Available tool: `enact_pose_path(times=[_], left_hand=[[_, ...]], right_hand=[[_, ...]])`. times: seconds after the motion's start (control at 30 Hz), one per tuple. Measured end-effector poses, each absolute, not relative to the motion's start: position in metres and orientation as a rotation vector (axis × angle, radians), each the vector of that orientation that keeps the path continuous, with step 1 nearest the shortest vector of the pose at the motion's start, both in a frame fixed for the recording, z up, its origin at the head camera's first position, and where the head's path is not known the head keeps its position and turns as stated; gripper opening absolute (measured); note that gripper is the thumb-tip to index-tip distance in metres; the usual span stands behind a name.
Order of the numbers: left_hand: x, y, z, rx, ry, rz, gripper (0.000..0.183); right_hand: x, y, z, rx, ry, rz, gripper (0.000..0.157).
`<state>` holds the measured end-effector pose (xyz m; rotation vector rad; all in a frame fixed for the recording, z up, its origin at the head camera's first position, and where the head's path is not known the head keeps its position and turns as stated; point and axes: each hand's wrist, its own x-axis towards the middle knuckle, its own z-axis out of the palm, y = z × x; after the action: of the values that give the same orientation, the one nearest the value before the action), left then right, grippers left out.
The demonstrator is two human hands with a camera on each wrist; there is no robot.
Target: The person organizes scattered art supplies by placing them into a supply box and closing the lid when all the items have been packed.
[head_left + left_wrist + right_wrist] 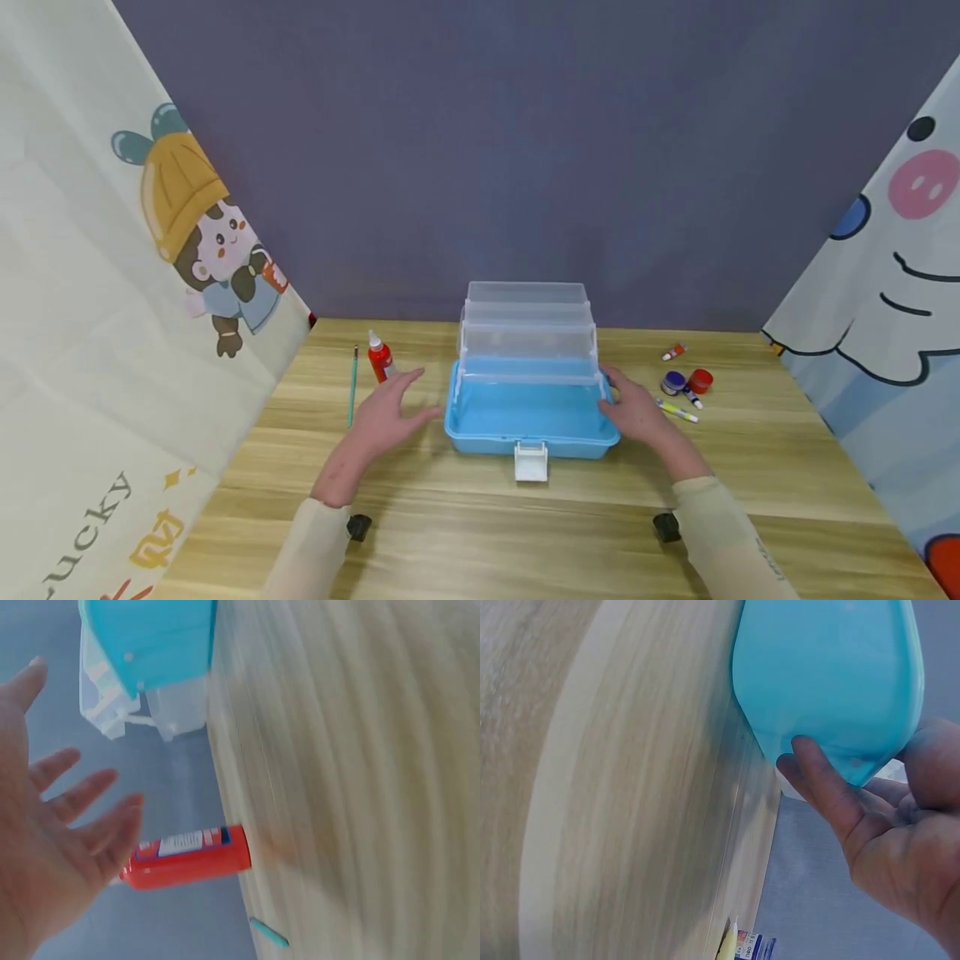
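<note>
A light blue plastic storage box (532, 412) stands with its clear trays (528, 333) folded up and back and its white latch (531, 462) hanging down in front. My right hand (636, 408) grips the right end wall, thumb over the rim and fingers against the outside. In the right wrist view those fingers (825, 787) lie along the blue end. To the left of the box, my left hand (386, 417) is held apart from it, fingers spread and holding nothing. Behind that hand is a red squeeze bottle (380, 357) with a white nozzle, partly hidden.
A green paintbrush (352, 387) lies at the left. On the right are a purple-blue jar (673, 382), a red jar (701, 381), a yellow tube (677, 411), a red-orange tube (673, 352) and a dark blue tube (693, 398). Printed curtains flank the wooden table (510, 542).
</note>
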<state>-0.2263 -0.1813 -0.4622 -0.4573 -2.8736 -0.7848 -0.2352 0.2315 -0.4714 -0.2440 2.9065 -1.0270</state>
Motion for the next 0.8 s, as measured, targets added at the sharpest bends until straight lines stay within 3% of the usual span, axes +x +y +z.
enact_pose_path(times=[0.27, 0.8], left_hand=[[-0.225, -0.208, -0.469, -0.29, -2.565, -0.999, 0.041], [-0.264, -0.238, -0.479, -0.07, -2.448, -1.318, 0.062]], right_hand=[[-0.238, 0.233, -0.474, -0.193, 2.875, -1.035, 0.061], [-0.238, 0.234, -0.472, -0.224, 2.869, -1.066, 0.061]])
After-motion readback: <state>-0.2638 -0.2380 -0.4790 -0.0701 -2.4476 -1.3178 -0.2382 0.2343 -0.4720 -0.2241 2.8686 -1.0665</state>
